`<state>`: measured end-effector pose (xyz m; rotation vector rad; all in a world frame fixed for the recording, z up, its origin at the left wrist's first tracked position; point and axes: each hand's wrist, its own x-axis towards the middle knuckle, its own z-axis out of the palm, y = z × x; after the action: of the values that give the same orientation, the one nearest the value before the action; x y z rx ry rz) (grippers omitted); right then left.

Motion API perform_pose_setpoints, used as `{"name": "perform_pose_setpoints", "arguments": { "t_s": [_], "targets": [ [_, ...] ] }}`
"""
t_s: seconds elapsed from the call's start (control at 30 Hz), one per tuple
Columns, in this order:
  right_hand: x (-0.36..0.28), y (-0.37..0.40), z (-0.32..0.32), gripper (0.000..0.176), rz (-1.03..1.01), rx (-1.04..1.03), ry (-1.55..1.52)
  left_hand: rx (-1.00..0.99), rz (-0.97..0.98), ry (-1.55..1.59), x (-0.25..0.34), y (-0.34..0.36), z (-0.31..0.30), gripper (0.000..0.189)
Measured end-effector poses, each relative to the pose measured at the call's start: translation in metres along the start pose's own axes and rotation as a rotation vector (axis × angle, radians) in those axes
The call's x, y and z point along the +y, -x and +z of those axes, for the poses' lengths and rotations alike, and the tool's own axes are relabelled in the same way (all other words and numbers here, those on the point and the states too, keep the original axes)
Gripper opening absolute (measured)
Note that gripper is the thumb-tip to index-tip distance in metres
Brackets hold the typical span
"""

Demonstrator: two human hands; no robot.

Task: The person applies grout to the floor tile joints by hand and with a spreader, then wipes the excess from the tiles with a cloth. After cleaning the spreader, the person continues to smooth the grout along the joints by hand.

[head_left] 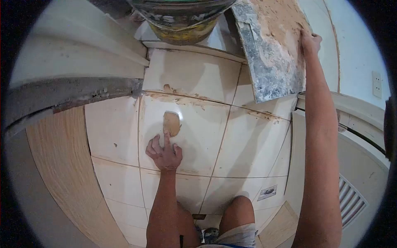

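Observation:
My left hand (165, 155) is over the floor tiles, its index finger stretched along a small flat spreader (171, 124) smeared with tan grout. The spreader's far edge looks pale and shiny; its grip is hidden under my fingers. The other fingers are bent. At the upper right my right hand (311, 42) is closed on the edge of a flat board (273, 74). Wet tan grout (281, 20) covers the board's far part, and its near part is grey and crusted. The board is held at a tilt above the tiles.
Cream floor tiles (186, 144) have grout smears along their joints (190, 98). A dirty black and yellow bucket (182, 29) stands beyond a raised sill (194, 48). To the right are a wall socket (377, 84) and a louvred panel (351, 200). A wood-look panel (66, 165) lies left.

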<state>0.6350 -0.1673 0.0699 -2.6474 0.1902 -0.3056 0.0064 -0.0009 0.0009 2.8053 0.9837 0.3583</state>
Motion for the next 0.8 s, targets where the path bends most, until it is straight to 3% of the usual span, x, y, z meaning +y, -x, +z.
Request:
{"name": "perform_pose_setpoints", "arguments": {
  "t_s": [0.07,0.13,0.17,0.23,0.33,0.4,0.43,0.5,0.53,0.67,0.8],
  "targets": [
    [0.015,-0.014,0.003,0.092,-0.047,0.035,0.003,0.021,0.018,-0.006,-0.002,0.000,0.001,0.056],
    [0.015,-0.010,-0.004,0.083,0.029,0.101,-0.340,0.010,0.012,0.000,-0.002,0.002,0.003,0.057],
    [0.016,-0.007,-0.007,0.083,0.028,0.096,-0.343,0.005,0.010,0.009,-0.002,0.003,0.003,0.057],
    [-0.023,0.058,-0.061,0.069,-0.165,0.150,-0.612,0.000,0.009,0.000,-0.002,0.003,0.001,0.058],
    [-0.063,0.187,-0.121,0.035,-0.445,0.073,-0.785,-0.030,-0.003,-0.013,-0.001,0.002,-0.002,0.059],
    [-0.049,0.279,-0.143,0.025,-0.585,-0.049,-0.779,-0.055,-0.014,-0.019,0.001,0.002,-0.001,0.060],
    [-0.037,0.316,-0.144,0.039,-0.664,-0.175,-0.868,-0.050,-0.018,-0.013,0.001,0.002,-0.001,0.060],
    [-0.016,0.369,-0.137,0.042,-0.842,-0.351,-0.719,-0.048,-0.025,-0.015,-0.001,0.003,0.000,0.061],
    [-0.013,0.389,-0.129,0.046,-0.801,-0.418,-0.649,-0.034,-0.022,0.001,-0.001,0.003,0.001,0.061],
    [0.023,0.401,-0.048,0.051,-0.757,-0.435,-0.414,0.001,-0.020,0.018,0.000,0.004,0.002,0.062],
    [0.018,0.393,-0.011,0.056,-0.755,-0.357,-0.337,-0.003,-0.026,-0.001,0.001,0.004,0.002,0.062]
  ]
}}
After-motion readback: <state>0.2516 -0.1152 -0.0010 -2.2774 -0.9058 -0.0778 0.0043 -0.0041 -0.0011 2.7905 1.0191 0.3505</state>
